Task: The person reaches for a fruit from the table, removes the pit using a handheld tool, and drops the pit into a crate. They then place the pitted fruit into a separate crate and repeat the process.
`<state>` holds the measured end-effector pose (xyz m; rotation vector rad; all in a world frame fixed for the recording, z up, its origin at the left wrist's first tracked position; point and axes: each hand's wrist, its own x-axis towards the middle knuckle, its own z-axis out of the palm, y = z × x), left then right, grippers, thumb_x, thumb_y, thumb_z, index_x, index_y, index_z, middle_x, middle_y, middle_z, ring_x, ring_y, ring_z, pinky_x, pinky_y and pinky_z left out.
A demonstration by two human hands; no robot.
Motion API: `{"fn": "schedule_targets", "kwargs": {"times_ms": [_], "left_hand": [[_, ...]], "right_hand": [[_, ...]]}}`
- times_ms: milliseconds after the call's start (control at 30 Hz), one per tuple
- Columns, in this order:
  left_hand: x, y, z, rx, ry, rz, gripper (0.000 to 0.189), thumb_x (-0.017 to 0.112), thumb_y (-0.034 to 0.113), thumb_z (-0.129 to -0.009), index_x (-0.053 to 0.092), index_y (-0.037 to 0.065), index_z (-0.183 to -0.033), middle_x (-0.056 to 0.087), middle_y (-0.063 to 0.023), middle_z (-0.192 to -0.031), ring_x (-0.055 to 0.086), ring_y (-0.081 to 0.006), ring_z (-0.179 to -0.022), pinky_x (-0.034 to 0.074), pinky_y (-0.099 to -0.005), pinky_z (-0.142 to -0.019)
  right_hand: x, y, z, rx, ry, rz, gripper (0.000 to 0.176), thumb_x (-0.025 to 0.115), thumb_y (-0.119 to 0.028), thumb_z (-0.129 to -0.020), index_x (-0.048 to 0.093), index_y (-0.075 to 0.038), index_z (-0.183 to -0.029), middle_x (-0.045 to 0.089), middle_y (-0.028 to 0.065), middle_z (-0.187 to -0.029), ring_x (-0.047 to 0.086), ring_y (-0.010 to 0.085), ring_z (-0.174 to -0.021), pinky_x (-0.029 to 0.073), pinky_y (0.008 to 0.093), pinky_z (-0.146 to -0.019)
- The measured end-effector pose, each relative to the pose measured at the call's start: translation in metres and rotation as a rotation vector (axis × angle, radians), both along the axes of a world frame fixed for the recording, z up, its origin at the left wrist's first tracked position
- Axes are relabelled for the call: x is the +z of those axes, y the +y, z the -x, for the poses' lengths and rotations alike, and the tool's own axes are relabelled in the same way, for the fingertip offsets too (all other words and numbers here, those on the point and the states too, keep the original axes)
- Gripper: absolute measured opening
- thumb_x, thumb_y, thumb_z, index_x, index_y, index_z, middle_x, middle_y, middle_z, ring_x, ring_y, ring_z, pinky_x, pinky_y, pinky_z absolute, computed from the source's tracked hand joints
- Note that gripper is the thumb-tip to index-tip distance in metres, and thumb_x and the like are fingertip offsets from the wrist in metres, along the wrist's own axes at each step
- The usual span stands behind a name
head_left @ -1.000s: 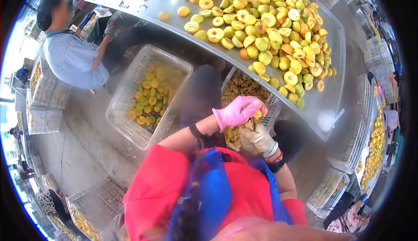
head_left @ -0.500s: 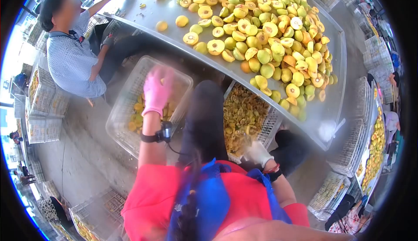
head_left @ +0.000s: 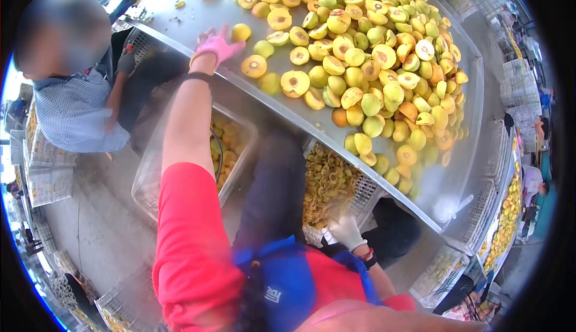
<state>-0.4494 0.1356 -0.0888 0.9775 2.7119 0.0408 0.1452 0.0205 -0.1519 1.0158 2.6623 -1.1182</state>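
Observation:
My left hand, in a pink glove, reaches over the near edge of the metal table with its fingers spread. Just beyond the fingertips lies a yellow peach half; I see nothing held in the hand. A large heap of halved peaches covers the table to the right. My right hand, in a pale glove, is low by the crate of brownish fruit scraps. Its fingers look curled, and whatever they hold is hidden and blurred.
A white plastic crate with peach pieces stands on the floor beneath my left arm. At the left a co-worker in a patterned shirt sits by the table, wearing dark gloves. Stacked crates and another fruit-laden table flank the area.
My left hand has risen from the floor crate to the table edge and its fingers have spread. The right hand stays low by the scrap crate. The co-worker's head appears closer.

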Motion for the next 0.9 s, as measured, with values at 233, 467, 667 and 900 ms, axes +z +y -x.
{"fn": "schedule_targets", "kwargs": {"times_ms": [233, 467, 667, 900], "left_hand": [[-0.009, 0.026, -0.03, -0.428, -0.202, -0.067, 0.081, 0.06, 0.065, -0.084, 0.038, 0.022, -0.15, 0.045, -0.016, -0.147, 0.03, -0.0426, -0.141, 0.035, -0.047, -0.114], [0.004, 0.039, -0.144, -0.697, -0.247, -0.138, 0.076, 0.059, 0.065, -0.086, 0.044, 0.02, -0.146, 0.046, -0.0215, -0.142, 0.037, -0.0461, -0.135, 0.036, -0.0512, -0.111], [0.033, 0.047, -0.17, -0.69, -0.441, -0.163, 0.073, 0.057, 0.064, -0.087, 0.047, 0.019, -0.143, 0.047, -0.0208, -0.142, 0.041, -0.0426, -0.134, 0.04, -0.0506, -0.108], [-0.008, 0.127, -0.068, -0.36, 0.203, -0.596, 0.073, 0.063, 0.045, -0.088, 0.037, 0.02, -0.151, 0.039, -0.0148, -0.153, 0.038, -0.0355, -0.14, 0.038, -0.0495, -0.11]], "right_hand": [[-0.026, 0.001, 0.001, 0.216, -0.162, 0.012, 0.015, 0.061, -0.009, -0.082, 0.061, 0.003, -0.091, 0.058, 0.0232, -0.097, 0.055, 0.0425, -0.092, 0.046, 0.0488, -0.076], [-0.035, 0.003, 0.02, -0.057, -0.127, 0.193, 0.021, 0.06, -0.009, -0.082, 0.059, 0.005, -0.097, 0.058, 0.0252, -0.096, 0.054, 0.0458, -0.094, 0.045, 0.0508, -0.08], [0.018, 0.021, 0.033, 0.133, -0.034, 0.028, 0.025, 0.061, -0.012, -0.083, 0.06, 0.004, -0.101, 0.061, 0.0279, -0.101, 0.057, 0.0479, -0.094, 0.046, 0.0512, -0.081], [-0.015, 0.023, -0.003, 0.081, -0.208, 0.103, 0.031, 0.061, -0.015, -0.084, 0.058, 0.001, -0.111, 0.065, 0.0283, -0.094, 0.062, 0.048, -0.087, 0.05, 0.051, -0.071]]}}
